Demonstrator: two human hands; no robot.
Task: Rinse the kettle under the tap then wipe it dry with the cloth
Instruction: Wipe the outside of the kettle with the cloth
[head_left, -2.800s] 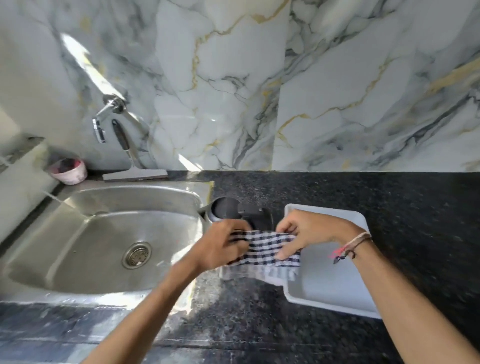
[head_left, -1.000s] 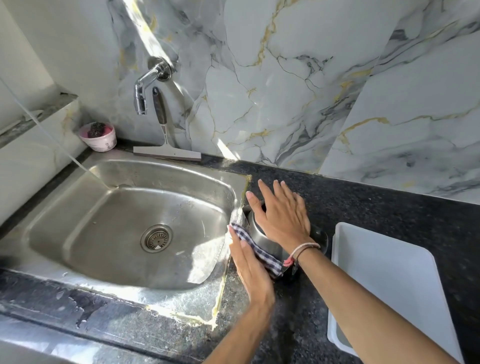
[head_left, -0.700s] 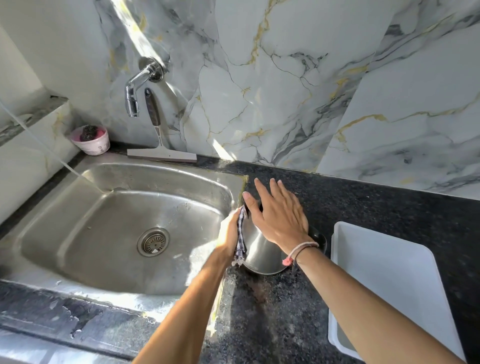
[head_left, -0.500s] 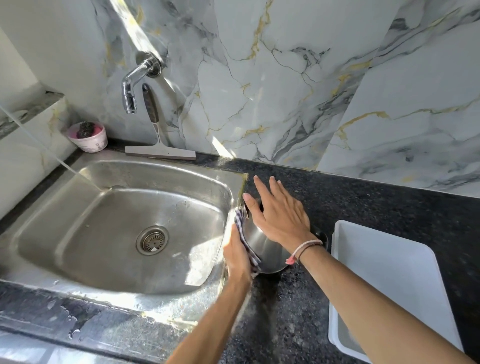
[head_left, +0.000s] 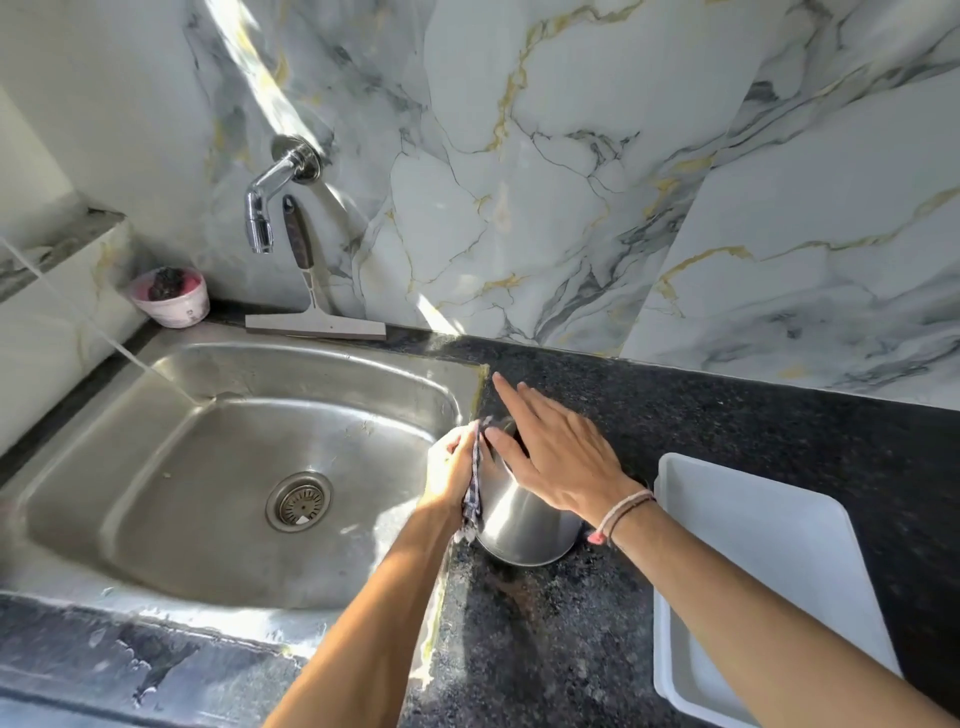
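The shiny steel kettle (head_left: 524, 525) stands on the black speckled counter (head_left: 727, 431), just right of the steel sink (head_left: 218, 467). The right hand (head_left: 558, 457) lies flat on its top, fingers spread. The left hand (head_left: 451, 467) presses the checked cloth (head_left: 472, 493) against its left side, fingers curled around the fabric.

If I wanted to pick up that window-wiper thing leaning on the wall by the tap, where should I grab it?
Grab the grey squeegee by its dark handle, probably from the front. The handle leans up against the marble wall beside the chrome tap, so it sticks up free, while the wide flat blade rests on the counter's edge behind the steel sink.
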